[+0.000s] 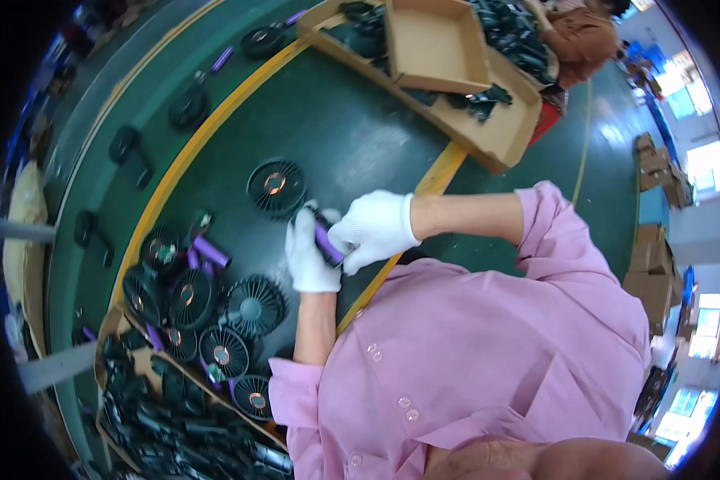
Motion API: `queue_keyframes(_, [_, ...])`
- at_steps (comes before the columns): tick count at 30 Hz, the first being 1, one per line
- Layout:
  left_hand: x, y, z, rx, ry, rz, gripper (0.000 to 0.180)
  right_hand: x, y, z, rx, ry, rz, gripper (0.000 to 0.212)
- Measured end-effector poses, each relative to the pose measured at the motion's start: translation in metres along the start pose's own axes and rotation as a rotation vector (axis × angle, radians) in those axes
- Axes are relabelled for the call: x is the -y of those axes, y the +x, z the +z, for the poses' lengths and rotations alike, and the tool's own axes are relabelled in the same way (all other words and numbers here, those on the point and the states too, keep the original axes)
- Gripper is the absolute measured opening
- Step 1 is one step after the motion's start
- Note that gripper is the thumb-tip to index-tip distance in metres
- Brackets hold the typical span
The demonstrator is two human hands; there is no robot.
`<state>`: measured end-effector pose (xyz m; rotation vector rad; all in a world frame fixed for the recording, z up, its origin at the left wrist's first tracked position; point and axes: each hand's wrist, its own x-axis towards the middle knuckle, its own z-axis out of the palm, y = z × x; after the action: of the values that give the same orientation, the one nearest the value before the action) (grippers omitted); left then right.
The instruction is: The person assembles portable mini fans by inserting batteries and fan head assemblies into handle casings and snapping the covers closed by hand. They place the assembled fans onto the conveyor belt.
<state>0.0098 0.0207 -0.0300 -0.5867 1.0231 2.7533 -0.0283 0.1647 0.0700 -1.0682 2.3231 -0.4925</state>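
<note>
Both my hands wear white knit gloves and meet in front of my chest. My left hand (310, 260) is closed around a small dark part with a purple cylindrical battery cell (326, 242) set in or against it. Bent over the same piece from the right, my right hand (378, 234) presses its fingers on the purple cell. The gloves hide much of the dark part. Just beyond my left hand, a round black fan head (276, 186) with a copper-coloured centre lies on the green surface.
Several fan heads (254, 306) and loose purple cells (211, 250) lie at the left. A cardboard box (108, 356) of dark parts stands at the lower left. Across the belt's yellow edge (240, 94) lie more fan pieces. At the far side are a cardboard tray (500, 148) and another person (582, 40).
</note>
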Motion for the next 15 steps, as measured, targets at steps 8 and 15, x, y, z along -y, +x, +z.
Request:
queue_keyframes(8, [-0.006,0.005,0.007,0.051,-0.027,-0.018,0.018,-0.021,-0.032,0.006,-0.423,-0.011,-0.049,0.022])
queue_keyframes(15, [-0.002,0.001,0.003,0.118,-0.017,-0.03,0.025,-0.158,-0.08,-0.091,-0.757,-0.553,0.55,0.052])
